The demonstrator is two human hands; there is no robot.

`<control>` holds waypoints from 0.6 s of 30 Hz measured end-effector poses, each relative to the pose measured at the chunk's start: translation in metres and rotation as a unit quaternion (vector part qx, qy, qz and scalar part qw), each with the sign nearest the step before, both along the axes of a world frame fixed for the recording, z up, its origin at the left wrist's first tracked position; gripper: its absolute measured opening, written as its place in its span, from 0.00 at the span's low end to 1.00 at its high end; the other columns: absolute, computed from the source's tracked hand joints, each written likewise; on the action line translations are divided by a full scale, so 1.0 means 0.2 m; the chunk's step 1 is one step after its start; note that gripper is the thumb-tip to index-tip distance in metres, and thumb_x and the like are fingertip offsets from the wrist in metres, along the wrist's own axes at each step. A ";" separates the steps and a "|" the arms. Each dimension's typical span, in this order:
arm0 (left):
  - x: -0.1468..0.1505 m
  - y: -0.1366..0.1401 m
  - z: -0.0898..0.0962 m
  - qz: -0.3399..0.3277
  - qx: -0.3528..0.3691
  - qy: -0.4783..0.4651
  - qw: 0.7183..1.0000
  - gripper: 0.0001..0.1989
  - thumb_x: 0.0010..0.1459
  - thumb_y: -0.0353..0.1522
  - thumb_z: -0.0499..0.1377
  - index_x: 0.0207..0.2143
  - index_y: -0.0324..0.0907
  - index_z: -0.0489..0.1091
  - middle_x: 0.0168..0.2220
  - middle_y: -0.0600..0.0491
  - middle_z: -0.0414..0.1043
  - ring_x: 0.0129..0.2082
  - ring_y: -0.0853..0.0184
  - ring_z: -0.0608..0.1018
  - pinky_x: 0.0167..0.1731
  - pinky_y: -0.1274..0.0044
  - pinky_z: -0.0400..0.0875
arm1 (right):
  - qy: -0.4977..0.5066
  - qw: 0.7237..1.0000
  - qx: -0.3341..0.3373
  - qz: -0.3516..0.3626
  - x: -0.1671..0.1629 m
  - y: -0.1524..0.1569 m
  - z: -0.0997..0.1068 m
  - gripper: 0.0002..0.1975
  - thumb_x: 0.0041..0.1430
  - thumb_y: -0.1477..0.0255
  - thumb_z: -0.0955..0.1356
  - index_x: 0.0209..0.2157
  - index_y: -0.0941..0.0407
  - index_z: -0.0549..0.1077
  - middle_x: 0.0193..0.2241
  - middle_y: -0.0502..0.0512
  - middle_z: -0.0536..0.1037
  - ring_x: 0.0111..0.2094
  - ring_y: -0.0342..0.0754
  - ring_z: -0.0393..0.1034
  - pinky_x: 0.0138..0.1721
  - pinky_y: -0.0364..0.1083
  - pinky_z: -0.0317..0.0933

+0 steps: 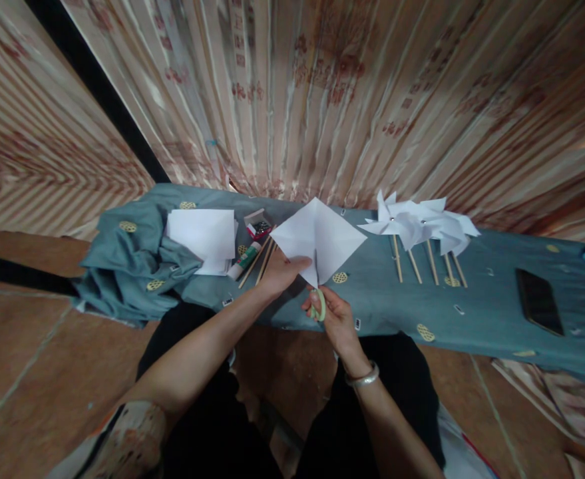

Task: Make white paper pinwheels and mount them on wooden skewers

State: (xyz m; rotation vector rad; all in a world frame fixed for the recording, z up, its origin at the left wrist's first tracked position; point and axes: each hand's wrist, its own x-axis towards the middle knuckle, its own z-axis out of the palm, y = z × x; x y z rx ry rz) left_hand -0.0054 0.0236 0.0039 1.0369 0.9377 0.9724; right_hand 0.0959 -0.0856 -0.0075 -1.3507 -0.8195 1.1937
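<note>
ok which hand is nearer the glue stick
Left. The left hand, gripping the paper, is right of the glue stick; the right hand, holding scissors, is farther right.

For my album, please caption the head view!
The left hand holds white paper, the right hand scissors at its corner; pinwheels lie nearby.

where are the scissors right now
In the head view, the scissors are just right of and below centre, in the right hand, at the lower corner of the square paper held by the left hand.
</note>
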 end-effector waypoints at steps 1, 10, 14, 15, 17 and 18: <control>0.00 0.00 0.00 -0.009 0.007 -0.005 1.000 0.09 0.41 0.32 0.66 0.25 0.39 0.72 0.21 0.54 0.73 0.22 0.65 0.75 0.25 0.76 0.69 | -0.002 1.000 0.000 0.002 0.00 0.00 0.00 0.22 0.47 0.49 0.73 0.32 0.54 0.74 0.21 0.48 0.74 0.21 0.41 0.64 0.23 0.42 0.61; -0.01 0.01 -0.03 -0.025 0.021 -0.003 0.999 0.09 0.42 0.34 0.66 0.25 0.38 0.71 0.21 0.55 0.72 0.21 0.68 0.73 0.24 0.77 0.67 | 0.002 1.000 0.003 -0.005 -0.02 0.00 0.01 0.23 0.47 0.48 0.73 0.31 0.54 0.76 0.20 0.47 0.73 0.20 0.40 0.62 0.22 0.41 0.61; 0.00 0.01 -0.03 -0.029 0.014 -0.007 0.999 0.09 0.42 0.33 0.66 0.26 0.38 0.72 0.21 0.54 0.72 0.22 0.67 0.74 0.25 0.77 0.68 | 0.001 1.000 -0.001 -0.008 -0.02 0.00 0.02 0.24 0.47 0.47 0.73 0.32 0.55 0.77 0.20 0.48 0.73 0.20 0.40 0.63 0.23 0.42 0.62; 0.00 0.01 -0.03 -0.026 0.014 -0.007 1.000 0.09 0.41 0.33 0.66 0.26 0.38 0.72 0.22 0.54 0.73 0.23 0.68 0.74 0.25 0.77 0.67 | 0.000 1.000 -0.003 -0.007 -0.02 0.00 0.02 0.24 0.46 0.47 0.73 0.32 0.55 0.77 0.20 0.48 0.72 0.20 0.40 0.63 0.23 0.42 0.62; 0.00 0.01 -0.04 -0.018 0.013 -0.005 1.000 0.09 0.41 0.32 0.66 0.26 0.38 0.72 0.23 0.54 0.73 0.23 0.68 0.73 0.26 0.77 0.67 | 0.002 1.000 -0.007 -0.007 -0.02 0.00 0.02 0.25 0.46 0.47 0.73 0.33 0.55 0.77 0.19 0.48 0.72 0.20 0.41 0.63 0.22 0.42 0.61; 0.00 0.02 -0.04 -0.014 0.012 -0.004 1.000 0.09 0.40 0.32 0.66 0.26 0.38 0.72 0.23 0.54 0.73 0.23 0.68 0.73 0.26 0.77 0.67 | 0.004 1.000 -0.009 -0.008 -0.02 0.00 0.02 0.25 0.46 0.47 0.73 0.33 0.55 0.77 0.19 0.48 0.73 0.20 0.41 0.64 0.22 0.41 0.61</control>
